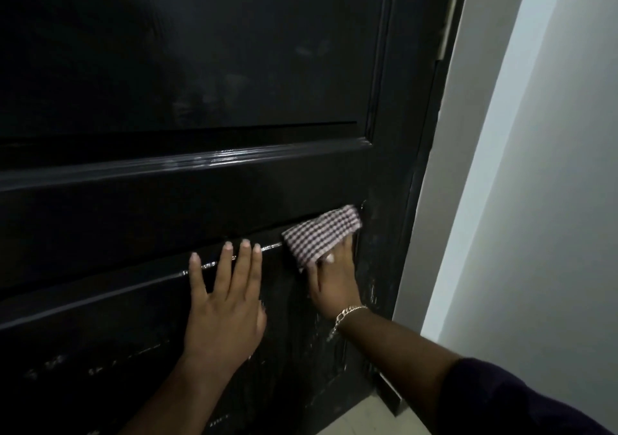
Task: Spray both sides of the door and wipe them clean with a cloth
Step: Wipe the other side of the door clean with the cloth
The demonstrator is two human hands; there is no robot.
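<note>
A black panelled door (207, 66) fills most of the view. Wet streaks glisten on its lower panel and along the moulding. My left hand (224, 300) lies flat on the lower panel with its fingers straight and spread. My right hand (334, 284) presses a folded checked cloth (321, 234) against the door at the top right corner of the lower panel, the thumb lying over the cloth's edge. A chain bracelet sits on my right wrist. No spray bottle is in view.
The door's hinged edge and dark frame (431, 133) run down the right side, with a hinge (448, 33) near the top. A pale wall (541, 167) stands to the right. A strip of light floor (364, 418) shows below the door.
</note>
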